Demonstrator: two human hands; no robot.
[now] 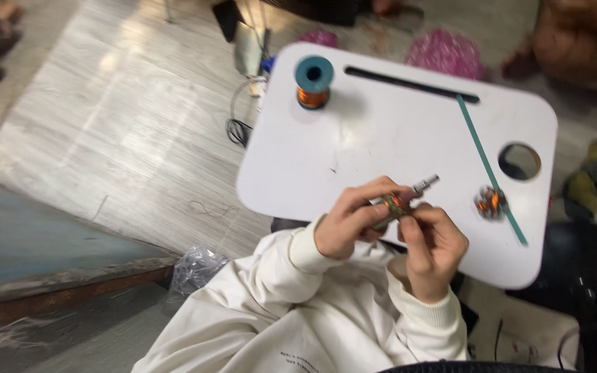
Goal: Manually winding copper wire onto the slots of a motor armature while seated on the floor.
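One white lap tray [381,145], one copper wire spool [313,81], one teal strip [490,168], one small copper coil [490,202], one metal motor shaft piece [402,202], two hands [348,220].

Motion blur softens the whole view, and we cannot make out the fine windings of the small motor rotor [402,202]; our left hand [348,222] and right hand [434,245] cover most of it. The copper bundle [490,202] on the tabletop [381,131] stays a blur. A seated person [582,41] is cut off by the upper right edge.
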